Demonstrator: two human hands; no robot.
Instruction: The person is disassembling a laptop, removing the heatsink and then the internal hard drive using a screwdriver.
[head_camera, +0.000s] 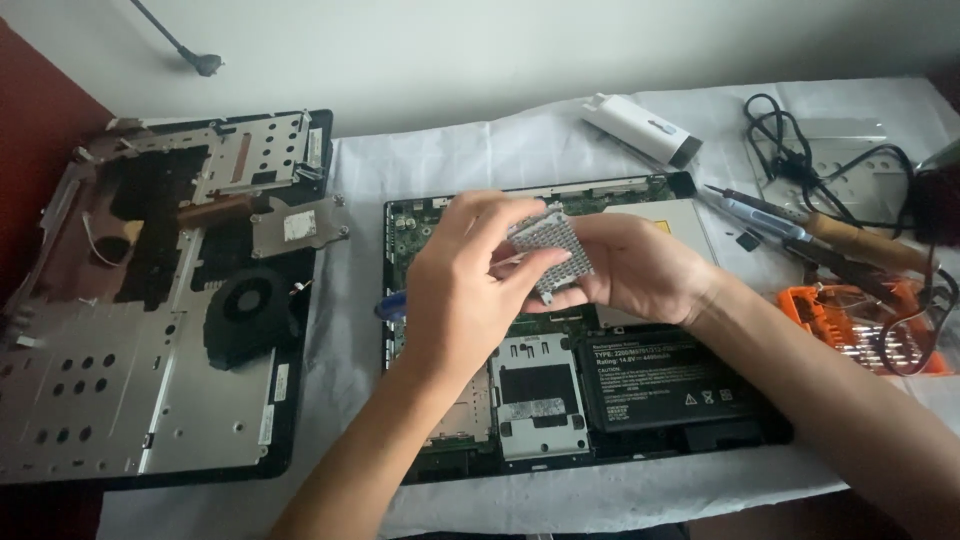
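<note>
Both my hands meet above an opened laptop base (640, 425) with green circuit board, a silver drive bay and a black battery (665, 385). My left hand (465, 290) and my right hand (630, 270) together hold a small perforated silver metal bracket (550, 250), tilted, just above the board. Left fingers pinch its upper and lower edges; right fingers cup it from behind. A blue-handled tool (390, 305) pokes out beneath my left hand.
A second stripped laptop chassis (100, 400) with a black fan (250, 310) lies at left. At right are a white device (645, 130), a soldering iron (820, 230), black cables (800, 150) and an orange bit set (850, 320). White cloth covers the table.
</note>
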